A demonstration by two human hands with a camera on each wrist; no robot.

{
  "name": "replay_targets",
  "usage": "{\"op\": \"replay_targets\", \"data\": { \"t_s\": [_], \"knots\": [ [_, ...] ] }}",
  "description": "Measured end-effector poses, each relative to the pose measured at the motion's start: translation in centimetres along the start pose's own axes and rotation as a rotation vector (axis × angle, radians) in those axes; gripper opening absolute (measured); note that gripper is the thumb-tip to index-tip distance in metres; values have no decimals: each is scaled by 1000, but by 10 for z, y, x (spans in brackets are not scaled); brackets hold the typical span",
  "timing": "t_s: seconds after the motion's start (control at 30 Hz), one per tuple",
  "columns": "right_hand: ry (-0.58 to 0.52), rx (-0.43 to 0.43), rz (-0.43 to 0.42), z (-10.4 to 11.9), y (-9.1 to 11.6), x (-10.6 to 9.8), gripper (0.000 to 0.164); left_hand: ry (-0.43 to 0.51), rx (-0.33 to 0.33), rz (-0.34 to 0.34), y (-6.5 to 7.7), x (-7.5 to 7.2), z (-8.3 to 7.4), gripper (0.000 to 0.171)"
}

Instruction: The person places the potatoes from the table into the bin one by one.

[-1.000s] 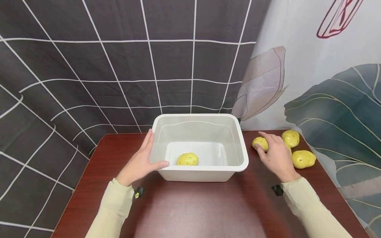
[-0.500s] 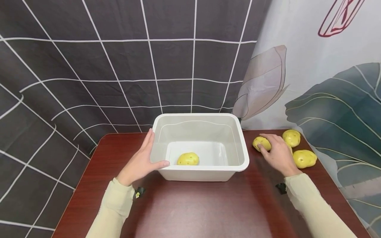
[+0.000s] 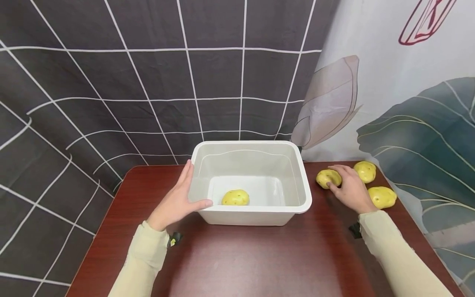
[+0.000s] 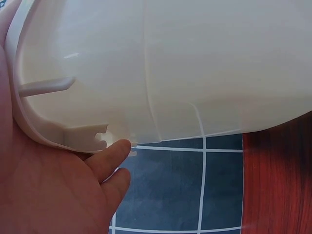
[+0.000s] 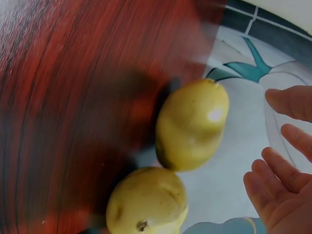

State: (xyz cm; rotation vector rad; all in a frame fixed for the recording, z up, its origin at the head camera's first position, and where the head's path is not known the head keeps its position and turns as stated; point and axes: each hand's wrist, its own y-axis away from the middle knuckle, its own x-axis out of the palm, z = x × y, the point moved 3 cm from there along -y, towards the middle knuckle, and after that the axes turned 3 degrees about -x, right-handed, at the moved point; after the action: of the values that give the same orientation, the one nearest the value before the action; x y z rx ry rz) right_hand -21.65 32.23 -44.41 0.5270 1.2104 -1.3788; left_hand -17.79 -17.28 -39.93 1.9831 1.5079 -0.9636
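Observation:
A white plastic tub (image 3: 248,218) stands at the table's back, with one yellow potato (image 3: 236,197) inside. My left hand (image 3: 176,204) rests at its front left corner, thumb along the front rim and straight fingers along the left side. In the left wrist view, fingertips (image 4: 114,158) lie at the tub's underside edge. My right hand (image 3: 350,187) is over the potatoes on the right, its thumb overlapping the leftmost potato (image 3: 328,178). In the right wrist view its fingers (image 5: 278,170) are spread and hold nothing, apart from two potatoes, an upper one (image 5: 192,126) and a lower one (image 5: 146,202).
Two more potatoes, a back one (image 3: 365,171) and a front one (image 3: 382,197), lie right of my right hand near the edge of the reddish-brown table (image 3: 248,264). A dark gridded curtain (image 3: 215,78) hangs behind the tub and a leaf-patterned one (image 3: 426,140) on the right.
My right hand has shifted slightly right, showing more of the leftmost potato and covering the one partly visible beneath it before. The left hand stays at the tub.

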Motion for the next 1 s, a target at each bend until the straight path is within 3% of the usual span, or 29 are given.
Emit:
{"op": "replay_targets", "data": {
  "t_s": [0.53,1.0],
  "knots": [
    [14,12,120,-22,-4,9,66,10,0,0,-1,0,1,121],
    [39,99,274,-35,-14,22,77,11,-4,-2,0,0,1,120]
  ]
}}
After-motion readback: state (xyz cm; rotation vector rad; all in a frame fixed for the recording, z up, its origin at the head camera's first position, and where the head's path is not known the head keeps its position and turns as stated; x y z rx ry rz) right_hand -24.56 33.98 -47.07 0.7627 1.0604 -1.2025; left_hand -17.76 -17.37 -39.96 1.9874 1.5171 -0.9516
